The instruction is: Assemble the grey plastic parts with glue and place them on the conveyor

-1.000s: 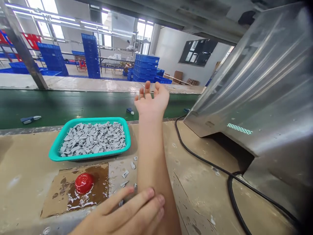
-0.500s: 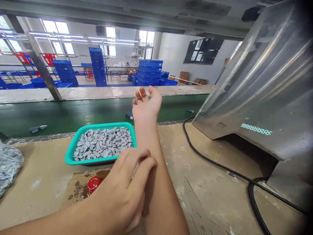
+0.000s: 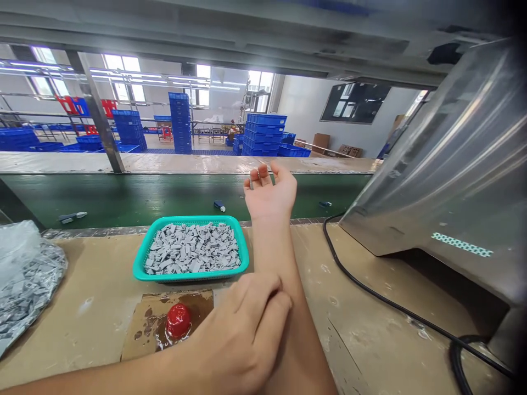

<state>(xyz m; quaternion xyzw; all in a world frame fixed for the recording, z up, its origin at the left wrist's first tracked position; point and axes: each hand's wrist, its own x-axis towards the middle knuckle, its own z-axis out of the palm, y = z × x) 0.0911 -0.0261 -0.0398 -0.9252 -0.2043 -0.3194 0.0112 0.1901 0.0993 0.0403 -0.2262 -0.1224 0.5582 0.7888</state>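
The right hand [image 3: 269,195] is being held palm up and partly open, fingers loosely curled and gripping nothing, above a green conveyor belt [image 3: 123,200]. The left hand [image 3: 242,323] is being laid over the right forearm [image 3: 284,274], its fingers [image 3: 267,291] pressed together; whether the forearm is being gripped cannot be told. A teal plastic basket [image 3: 189,276] of small grey parts [image 3: 191,249] is being kept just left of the right wrist. A glossy red rounded object [image 3: 178,321] on stained cardboard [image 3: 144,334] is being left just beyond the left hand, and a bag of grey parts [image 3: 24,285] is lying well left of it.
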